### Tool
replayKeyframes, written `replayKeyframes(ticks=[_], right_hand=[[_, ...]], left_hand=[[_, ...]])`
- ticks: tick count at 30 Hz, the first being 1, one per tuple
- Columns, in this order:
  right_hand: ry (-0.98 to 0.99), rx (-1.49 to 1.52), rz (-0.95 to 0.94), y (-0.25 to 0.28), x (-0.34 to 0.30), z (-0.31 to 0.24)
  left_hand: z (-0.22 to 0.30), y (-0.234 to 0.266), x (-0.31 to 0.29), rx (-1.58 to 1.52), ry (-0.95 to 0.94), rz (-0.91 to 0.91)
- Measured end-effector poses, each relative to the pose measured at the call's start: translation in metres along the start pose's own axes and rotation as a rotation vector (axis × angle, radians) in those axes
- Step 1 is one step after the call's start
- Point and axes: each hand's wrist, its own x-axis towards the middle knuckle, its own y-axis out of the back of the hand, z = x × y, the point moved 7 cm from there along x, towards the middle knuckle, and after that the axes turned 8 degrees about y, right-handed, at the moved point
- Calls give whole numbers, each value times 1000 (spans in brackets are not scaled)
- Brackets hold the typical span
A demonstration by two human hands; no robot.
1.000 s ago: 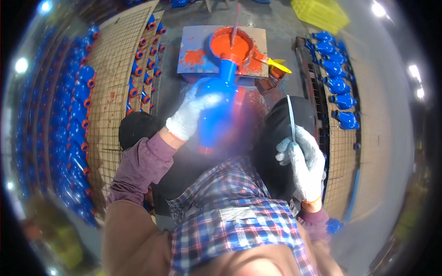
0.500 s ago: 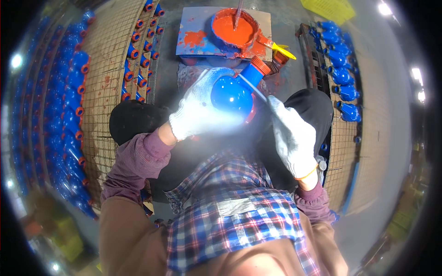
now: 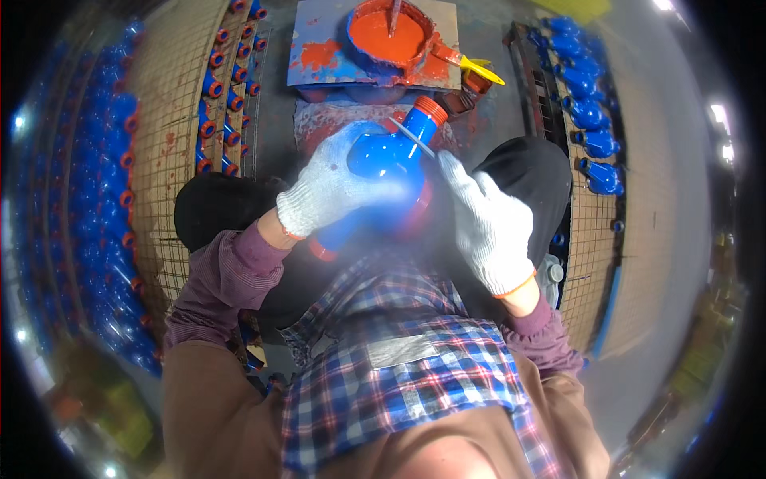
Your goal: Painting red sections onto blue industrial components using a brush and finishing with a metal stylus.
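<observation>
My left hand [image 3: 329, 177], in a white knitted glove, is closed around a glossy blue pipe fitting [image 3: 388, 154] with a round body. Its neck angles away to the upper right and ends in an orange-red threaded mouth [image 3: 430, 108]. Below the glove, another blue branch with a red rim [image 3: 323, 249] shows, partly blurred by glare. In my gloved right hand [image 3: 496, 233], thumb and fingers pinch a thin grey, blade-like tool [image 3: 413, 136]. The tool lies across the base of the neck; whether it touches the paint I cannot tell.
Ahead stands a paint-spattered board [image 3: 311, 68] with a tub of orange-red paint [image 3: 355, 49] and a yellow-handled brush [image 3: 481, 70]. Racks of blue fittings [image 3: 112, 184] fill the left side. More blue fittings [image 3: 598, 144] line a mesh-topped rack [image 3: 586, 263] on the right.
The fitting has turned in my left hand, so its lower red-rimmed branch shows more. The tool has shifted slightly with the neck. The whole view has moved a little.
</observation>
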Motion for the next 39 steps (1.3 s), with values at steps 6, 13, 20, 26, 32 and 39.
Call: replayKeyframes(ticks=[6,13,20,26,32,39], right_hand=[[16,-9,-90,-5,0,5],[-38,-36,-60,-9,-5,8],[-55,165,18,-5,-15,8],[-51,19,-42,-9,-5,7],[-43,8,43,0,0,1],[-44,-47,23,-5,-8,4]], left_hand=[[-1,-18,2,-37,36,-31],[-6,-16,2,-123,238,-41],[-8,-10,5,-249,236,-23],[-1,-14,9,-225,236,-40],[0,-16,9,-144,263,-15],[-9,-20,9,-186,310,-19]])
